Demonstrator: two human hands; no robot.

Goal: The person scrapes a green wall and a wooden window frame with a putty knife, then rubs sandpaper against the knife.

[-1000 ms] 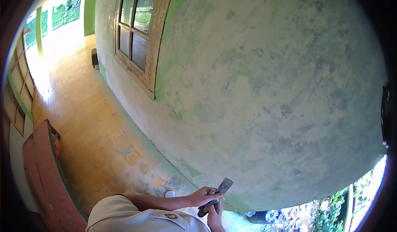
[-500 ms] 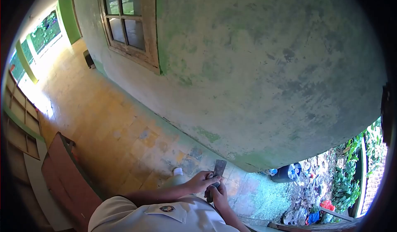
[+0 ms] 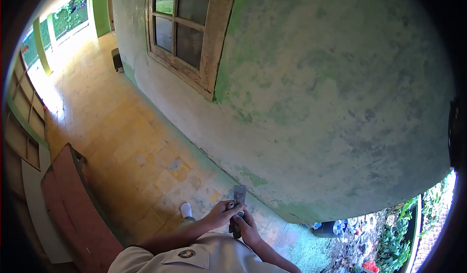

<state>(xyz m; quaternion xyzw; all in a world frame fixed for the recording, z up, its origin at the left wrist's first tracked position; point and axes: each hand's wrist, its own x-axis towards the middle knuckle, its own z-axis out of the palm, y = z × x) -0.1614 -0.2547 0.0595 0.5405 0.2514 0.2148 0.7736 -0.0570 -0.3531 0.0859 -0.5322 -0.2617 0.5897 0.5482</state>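
A flat scraper with a grey metal blade (image 3: 240,194) points up toward the wall, its dark handle running down between my two hands. My left hand (image 3: 222,213) is closed near the base of the blade, with what looks like a small rounded thing at its fingers. Around the handle, my right hand (image 3: 248,228) is closed too. Both hands touch each other in front of the pale shirt (image 3: 219,253). The fingers partly hide the handle.
A worn green and white wall (image 3: 311,112) with a wooden-framed window (image 3: 206,73) rises ahead. Yellow tiles (image 3: 121,132) run along its foot. A reddish board (image 3: 73,200) stands at the left. A dark bin (image 3: 325,230) and litter lie at the lower right.
The view has shifted, so the window appears larger and farther right. Both hands and the scraper sit slightly farther left in the picture. A white-socked foot shows farther left.
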